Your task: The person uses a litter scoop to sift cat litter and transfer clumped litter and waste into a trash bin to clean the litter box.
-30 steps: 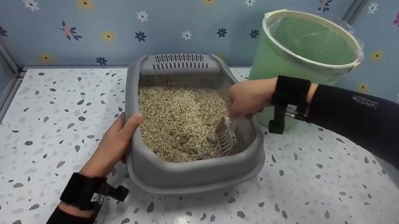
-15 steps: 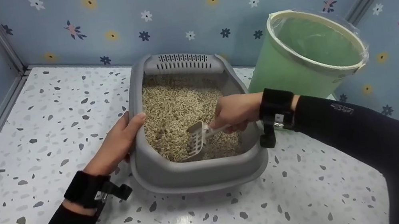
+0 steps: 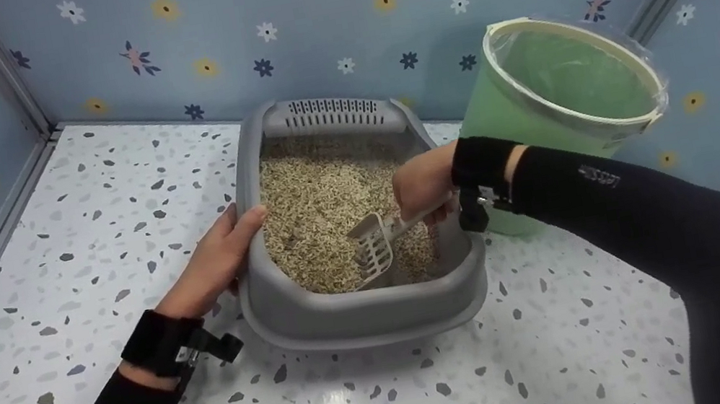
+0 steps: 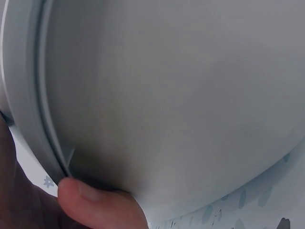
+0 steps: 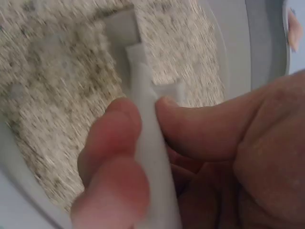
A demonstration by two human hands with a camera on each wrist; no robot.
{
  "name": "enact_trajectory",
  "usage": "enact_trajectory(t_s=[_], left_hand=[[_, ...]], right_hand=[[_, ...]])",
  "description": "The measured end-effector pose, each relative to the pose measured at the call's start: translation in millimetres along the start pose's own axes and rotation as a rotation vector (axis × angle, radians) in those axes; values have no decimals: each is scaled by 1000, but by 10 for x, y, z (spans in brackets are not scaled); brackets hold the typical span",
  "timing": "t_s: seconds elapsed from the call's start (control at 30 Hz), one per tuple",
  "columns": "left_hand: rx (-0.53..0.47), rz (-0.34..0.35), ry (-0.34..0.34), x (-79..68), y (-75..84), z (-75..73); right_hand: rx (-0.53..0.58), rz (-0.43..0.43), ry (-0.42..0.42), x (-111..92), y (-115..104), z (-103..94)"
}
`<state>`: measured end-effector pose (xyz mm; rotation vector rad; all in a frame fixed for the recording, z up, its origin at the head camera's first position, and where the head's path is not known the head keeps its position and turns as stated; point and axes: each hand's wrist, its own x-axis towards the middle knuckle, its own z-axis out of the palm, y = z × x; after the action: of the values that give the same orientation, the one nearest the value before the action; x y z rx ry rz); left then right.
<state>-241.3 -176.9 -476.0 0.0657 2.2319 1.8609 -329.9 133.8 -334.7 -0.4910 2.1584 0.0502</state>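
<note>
A grey litter box (image 3: 364, 314) holds tan granular litter (image 3: 321, 186). My left hand (image 3: 212, 256) grips its left rim, thumb on top and fingers outside. In the left wrist view the thumb (image 4: 102, 202) lies along the edge beside the grey wall (image 4: 181, 86). Inside the box, a pale slotted litter scoop (image 3: 375, 250) sits tilted near the front, its lower edge at the litter. My right hand (image 3: 426, 183) holds it by the handle. The right wrist view has thumb and fingers wrapped around that handle (image 5: 155, 162).
A green bin (image 3: 499, 113) with a cream rim and clear plastic liner stands right behind the box, close to my right forearm. Blue flowered panels (image 3: 300, 22) border the speckled white floor (image 3: 130, 182) at the back and sides.
The scoop has swept left from the box's right side, then tilted and shifted slightly back right. Dark clumps near the front are out of sight now. My left hand keeps its grip.
</note>
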Motion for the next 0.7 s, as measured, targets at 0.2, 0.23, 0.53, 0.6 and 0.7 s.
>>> enact_trajectory(t_s=[0.2,0.23,0.53,0.6,0.7], left_hand=[[10,-5,4,-20,-5,-21],[9,-4,5,-18,-1,-15],[-5,-7,-4,-17,2,0],[-3,-8,-5,-14,-3,-6],[-1,-3,1,-9,2,-8]], right_hand=[[-31,39,97,204,-4,-161],[-28,42,108,233,4,-173],[0,9,189,536,71,-217],[47,-5,218,613,85,-178],[140,-52,243,731,87,-73]])
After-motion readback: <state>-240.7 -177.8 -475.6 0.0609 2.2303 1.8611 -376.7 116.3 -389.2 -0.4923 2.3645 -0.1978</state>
